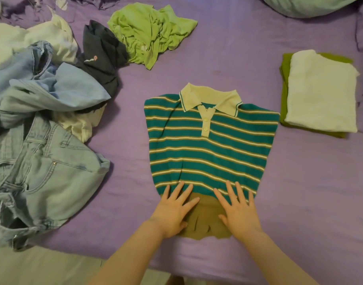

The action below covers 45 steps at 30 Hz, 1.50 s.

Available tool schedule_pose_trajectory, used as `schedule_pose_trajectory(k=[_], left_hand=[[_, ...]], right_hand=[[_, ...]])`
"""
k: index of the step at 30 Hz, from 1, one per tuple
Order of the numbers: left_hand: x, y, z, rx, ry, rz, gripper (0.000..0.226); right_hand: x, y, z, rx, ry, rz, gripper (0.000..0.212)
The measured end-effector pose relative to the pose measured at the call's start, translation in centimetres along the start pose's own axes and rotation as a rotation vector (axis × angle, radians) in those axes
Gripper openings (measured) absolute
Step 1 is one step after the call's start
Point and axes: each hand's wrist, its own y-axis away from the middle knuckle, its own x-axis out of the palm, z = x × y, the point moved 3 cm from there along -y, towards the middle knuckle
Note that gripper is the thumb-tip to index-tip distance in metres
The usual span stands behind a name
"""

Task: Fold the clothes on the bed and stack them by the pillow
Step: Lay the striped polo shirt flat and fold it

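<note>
Teal-striped polo [209, 145] lies flat on the bed [238, 58], sides tucked in, collar pointing away, its long axis running straight out from both hands, left [173, 210] and right [237, 210], pressing its near hem with straight, spread fingers.

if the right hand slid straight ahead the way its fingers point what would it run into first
The right hand already lies flat on the hem of the striped polo shirt. Sliding on, it would only cross more of that shirt, likely toward its white collar. Nothing else appears to lie in that line.
</note>
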Motion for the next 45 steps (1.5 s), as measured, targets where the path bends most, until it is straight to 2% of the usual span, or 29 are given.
schedule_pose_trajectory(k=[5,9,12,13,15,16,19,24,27,30,33,36,40,42,45], left_hand=[[0.8,2.1,1.1,-0.213,0.075,-0.156,0.063],[1.1,3.2,1.6,-0.338,0.254,-0.235,0.057],[1.5,3.2,0.6,-0.198,0.178,-0.256,0.051],[1.8,3.2,0.2,-0.127,0.123,-0.235,0.047],[2.6,3.3,-0.4,-0.031,0.024,-0.185,0.041],[2.8,3.3,-0.5,-0.019,-0.011,-0.181,0.038],[3.1,3.4,-0.2,-0.039,-0.043,-0.208,0.036],[2.3,3.5,0.3,-0.033,0.009,-0.22,0.026],[2.6,4.1,0.3,0.062,0.021,-0.194,0.025],[3.2,5.1,0.1,0.175,-0.034,-0.168,0.025],[3.4,5.3,0.5,0.194,-0.01,-0.151,0.023],[3.4,5.1,0.8,0.105,0.153,-0.192,0.024],[2.9,5.1,1.2,-0.253,0.451,-0.503,0.023],[3.0,5.0,0.9,-0.394,0.589,-0.512,0.034],[3.4,4.5,0.1,-0.534,0.86,-0.452,0.049]], right_hand=[[0.5,1.9,0.6,0.136,-0.096,-0.015,0.073],[0.5,3.5,2.0,0.214,-0.236,-0.109,0.068],[1.2,4.8,3.2,0.153,-0.322,-0.291,0.053],[1.7,5.1,3.7,0.11,-0.341,-0.304,0.049],[3.1,5.4,4.7,0.048,-0.357,-0.227,0.047],[3.7,5.5,4.9,0.045,-0.356,-0.207,0.042],[3.8,5.1,4.4,0.06,-0.422,-0.291,0.02],[3.4,4.9,3.6,0.023,-0.431,-0.279,0.023],[3.4,5.5,3.4,-0.018,-0.361,-0.26,0.021],[3.8,6.5,3.0,0.013,-0.331,-0.157,0.019],[4.3,7.3,2.5,0.084,-0.423,-0.134,0.02],[4.1,7.6,2.9,0.178,-0.55,-0.26,0.022],[3.5,7.5,4.0,0.475,-0.91,-0.45,0.016],[3.3,7.0,4.6,0.523,-0.939,-0.458,0.014],[2.6,6.6,5.1,0.554,-0.988,-0.439,0.031]])
